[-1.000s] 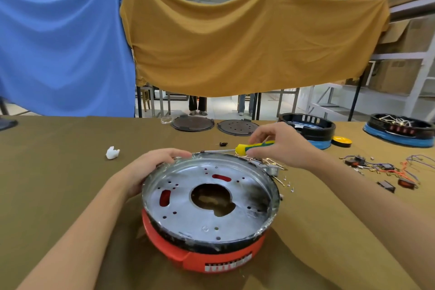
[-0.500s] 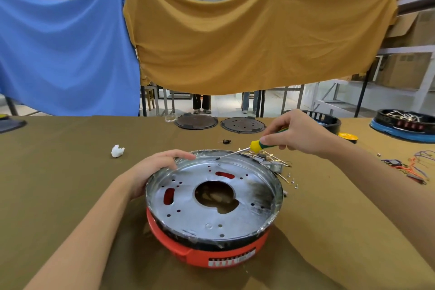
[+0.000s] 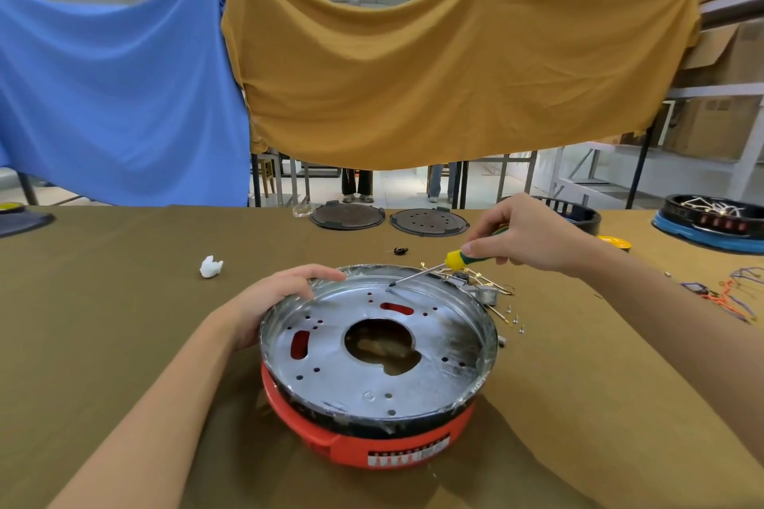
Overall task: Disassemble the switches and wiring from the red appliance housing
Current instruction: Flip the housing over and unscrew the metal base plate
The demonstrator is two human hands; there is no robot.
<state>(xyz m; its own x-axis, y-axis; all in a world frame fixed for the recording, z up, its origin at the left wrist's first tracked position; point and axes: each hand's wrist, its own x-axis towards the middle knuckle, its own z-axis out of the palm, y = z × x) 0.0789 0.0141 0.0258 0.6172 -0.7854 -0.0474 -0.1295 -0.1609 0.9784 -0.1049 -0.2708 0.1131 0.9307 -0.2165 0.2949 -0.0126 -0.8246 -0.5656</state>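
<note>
- Housing point(image 3: 372, 444) — red, round, topped by a silver metal pan point(image 3: 378, 347) — is sitting on the olive-covered table point(image 3: 124, 322), near the front edge.
- Left hand point(image 3: 275, 302) is curling over the pan's left rim, gripping it.
- Right hand point(image 3: 525, 238) is pinching a yellow-and-green screwdriver point(image 3: 457, 260), its tip lying at a screw on the pan's far side.
- Loose screws point(image 3: 514, 318) and brass terminals point(image 3: 488, 283) are lying just right of the pan — coloured wiring point(image 3: 727, 295) farther right.
</note>
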